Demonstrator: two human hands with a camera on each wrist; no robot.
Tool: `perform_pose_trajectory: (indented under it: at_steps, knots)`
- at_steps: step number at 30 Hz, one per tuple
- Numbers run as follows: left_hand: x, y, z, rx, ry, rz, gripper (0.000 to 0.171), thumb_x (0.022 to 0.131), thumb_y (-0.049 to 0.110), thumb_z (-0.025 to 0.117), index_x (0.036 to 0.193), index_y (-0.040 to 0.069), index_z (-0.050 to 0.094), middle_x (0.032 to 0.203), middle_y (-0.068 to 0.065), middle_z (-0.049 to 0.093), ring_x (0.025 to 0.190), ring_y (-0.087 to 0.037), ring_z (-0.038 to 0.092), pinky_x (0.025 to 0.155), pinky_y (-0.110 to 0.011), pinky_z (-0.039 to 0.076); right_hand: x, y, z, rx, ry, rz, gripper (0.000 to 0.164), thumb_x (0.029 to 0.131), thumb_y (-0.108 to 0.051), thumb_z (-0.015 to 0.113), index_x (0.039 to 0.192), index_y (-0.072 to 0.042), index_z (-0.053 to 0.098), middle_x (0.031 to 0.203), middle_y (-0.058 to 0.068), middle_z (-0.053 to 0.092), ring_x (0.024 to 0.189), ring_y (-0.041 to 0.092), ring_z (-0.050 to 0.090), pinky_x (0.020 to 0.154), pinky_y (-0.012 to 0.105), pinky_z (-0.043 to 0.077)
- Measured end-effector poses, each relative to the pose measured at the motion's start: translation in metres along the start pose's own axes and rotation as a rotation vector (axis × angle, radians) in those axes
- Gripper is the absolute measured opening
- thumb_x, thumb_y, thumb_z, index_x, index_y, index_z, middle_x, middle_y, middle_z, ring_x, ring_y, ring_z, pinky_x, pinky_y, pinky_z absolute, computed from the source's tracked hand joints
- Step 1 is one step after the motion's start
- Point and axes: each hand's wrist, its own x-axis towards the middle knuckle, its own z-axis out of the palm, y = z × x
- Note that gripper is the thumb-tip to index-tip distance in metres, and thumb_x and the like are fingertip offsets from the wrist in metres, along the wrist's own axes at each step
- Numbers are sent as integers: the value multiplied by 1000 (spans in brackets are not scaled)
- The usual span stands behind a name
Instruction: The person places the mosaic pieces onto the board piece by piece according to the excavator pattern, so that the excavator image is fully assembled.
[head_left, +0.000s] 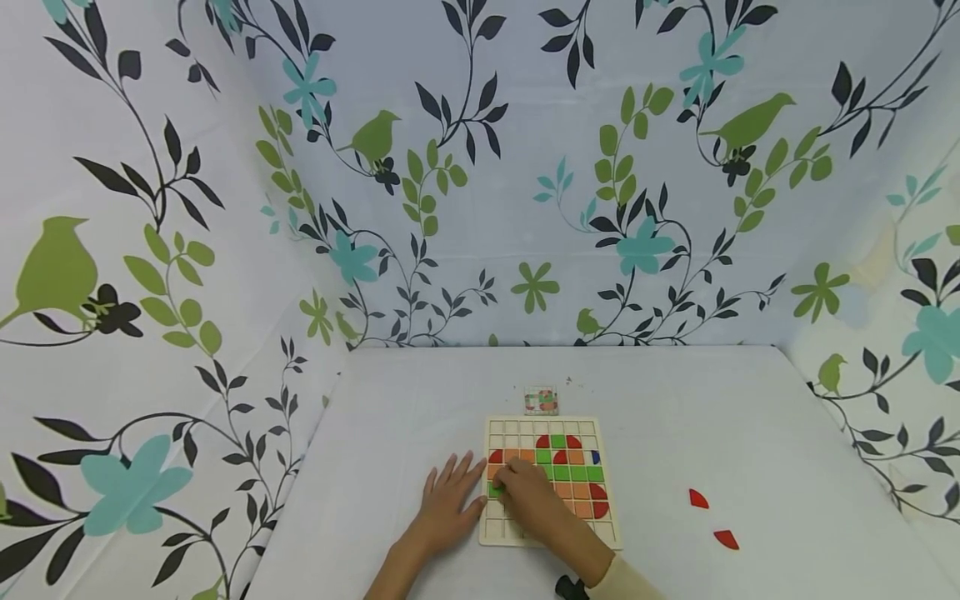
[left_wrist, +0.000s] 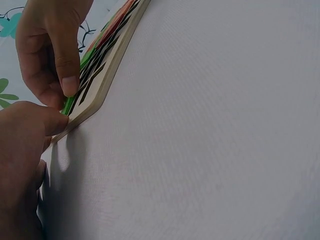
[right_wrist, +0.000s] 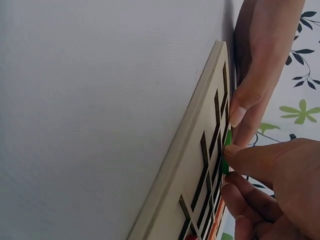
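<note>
A pale wooden grid board [head_left: 495, 531] lies on the white-covered table, partly filled with green, orange and red tiles. My left hand [head_left: 450, 498] rests at the board's left edge, fingers extended and its thumb touching the edge. Over the left part of the board, my right hand [head_left: 531, 498] pinches a green tile [right_wrist: 225, 161] at the grid. In the left wrist view, the right thumb presses down by the green edge [left_wrist: 67, 105] of a tile near the board's corner. The right hand hides several cells beneath it.
Two red quarter-round pieces [head_left: 698, 498] lie on the table right of the board. A small patterned card [head_left: 542, 401] lies just beyond the board's far edge. Cloth printed with leaves and birds [head_left: 534, 287] hangs at the back and sides.
</note>
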Motion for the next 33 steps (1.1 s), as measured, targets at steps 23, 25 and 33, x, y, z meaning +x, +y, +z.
perform_pose_trajectory:
  at_steps: [23, 25, 33]
  knots:
    - [4, -1, 7, 14, -3, -13, 62, 106, 40, 56, 163, 23, 41, 173, -9, 32, 162, -41, 19, 125, -74, 9, -37, 42, -56, 198, 116, 348, 16, 95, -15, 79, 110, -9, 75, 106, 4, 68, 95, 20, 63, 83, 42, 59]
    - [5, -1, 6, 17, -3, -18, 62, 106, 40, 57, 164, 23, 41, 173, -8, 31, 162, -40, 19, 125, -74, 9, -52, 63, -73, 202, 121, 473, 22, 97, -18, 78, 114, -5, 72, 109, 9, 67, 97, 24, 64, 84, 45, 59]
    - [0, 0, 3, 10, 16, -19, 61, 106, 38, 58, 162, 21, 43, 172, -10, 33, 161, -42, 21, 125, -74, 10, -126, 138, -107, 30, 93, 768, 48, 95, -24, 79, 122, 10, 60, 121, 40, 56, 113, 58, 54, 84, 64, 45]
